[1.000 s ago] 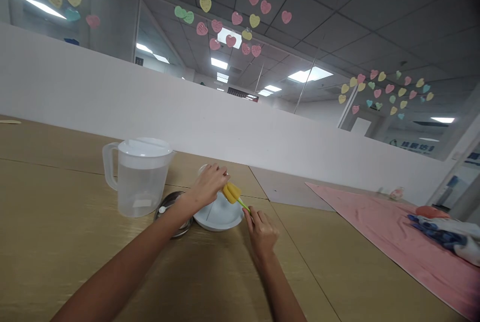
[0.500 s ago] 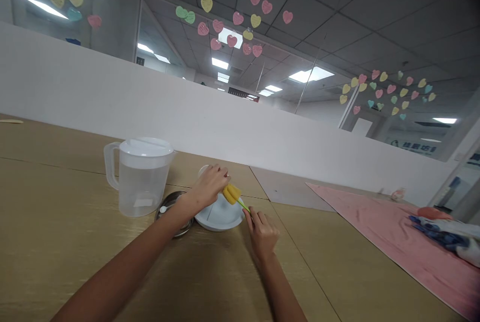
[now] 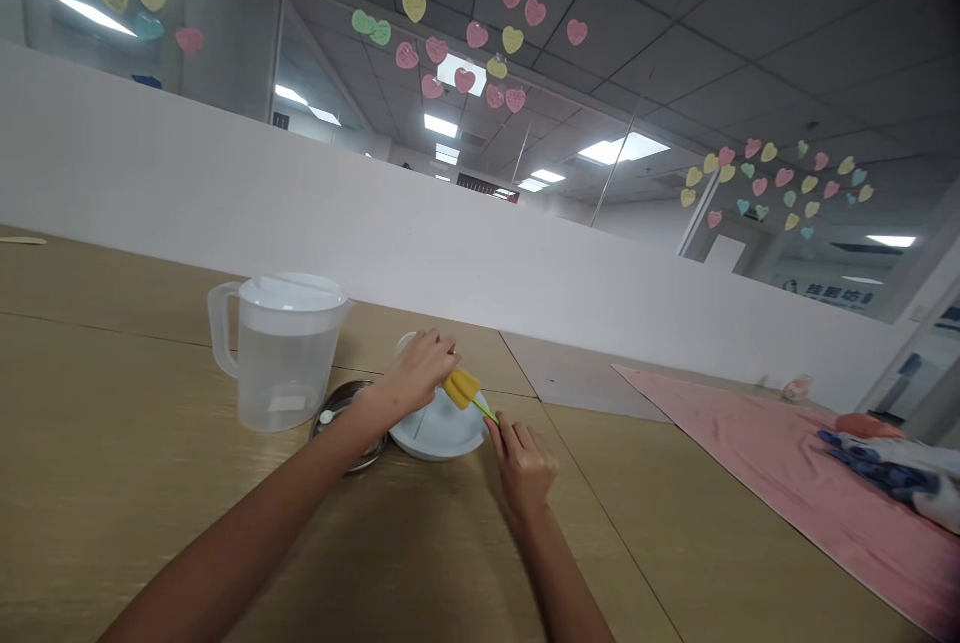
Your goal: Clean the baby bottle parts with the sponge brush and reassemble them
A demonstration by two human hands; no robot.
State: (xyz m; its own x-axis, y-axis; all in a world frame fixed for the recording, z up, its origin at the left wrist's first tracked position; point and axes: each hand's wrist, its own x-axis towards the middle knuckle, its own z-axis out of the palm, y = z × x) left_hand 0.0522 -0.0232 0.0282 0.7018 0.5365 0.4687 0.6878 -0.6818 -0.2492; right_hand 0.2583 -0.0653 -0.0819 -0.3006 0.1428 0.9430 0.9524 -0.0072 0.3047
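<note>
My right hand [image 3: 525,463] is closed around the green handle of a yellow sponge brush [image 3: 461,387]. The brush head points up and left, towards my left hand [image 3: 424,368]. That hand is closed over something mostly hidden; a pale rounded edge [image 3: 405,340] shows behind its knuckles. The head of the brush sits right at my left fingers, and I cannot tell whether they touch it. Below both hands lies a white divided plate [image 3: 442,448]. A round metal dish [image 3: 364,463] with a small white spoon [image 3: 326,417] in it stands to its left, partly behind my left forearm.
A clear lidded pitcher [image 3: 285,363] stands left of the dish on the wooden table [image 3: 420,563]. At the right a pink cloth [image 3: 795,463] carries a bundle of blue and white fabric [image 3: 892,473]. A low white wall [image 3: 420,233] runs along the back.
The yellow brush head has shifted very slightly left. Both hands stay in nearly the same place.
</note>
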